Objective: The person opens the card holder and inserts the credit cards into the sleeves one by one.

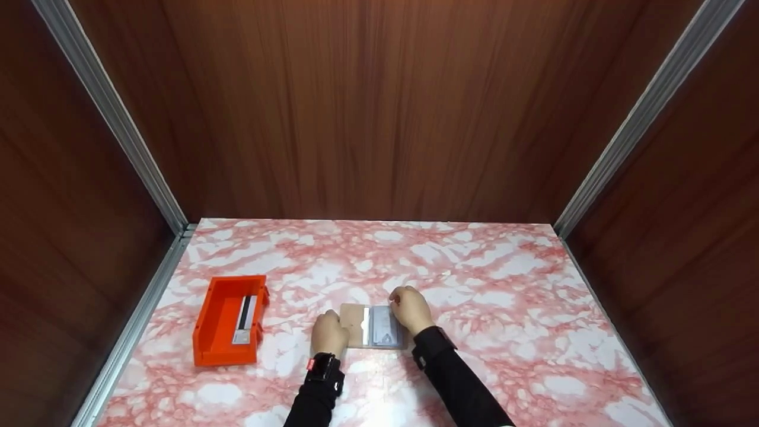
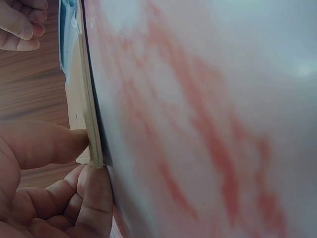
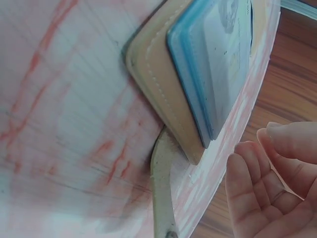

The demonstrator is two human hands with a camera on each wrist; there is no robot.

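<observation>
A tan leather wallet [image 1: 354, 334] lies spread open on the table, with pale stitching along its edge in the right wrist view. Clear, blue-edged card sleeves [image 3: 190, 84] sit on its right half, the top one showing a printed card. From the wallet's right end extends a tan strap [image 3: 162, 193] with a metal snap. My left hand [image 1: 329, 337] pinches the wallet's left edge, thumb on top and forefinger below. Just over the right edge hovers my right hand [image 1: 411, 311], fingers loosely bent with nothing between them, a little apart from the sleeves in the right wrist view.
An orange bin [image 1: 222, 356] stands to the left on the marbled table [image 1: 486, 356]. Inside it lies a flat, pale item with a dark stripe [image 1: 245, 320]. Brown wood-grain panels [image 1: 379, 118] rise behind and on both sides, with metal rails [image 1: 118, 118] at the corners.
</observation>
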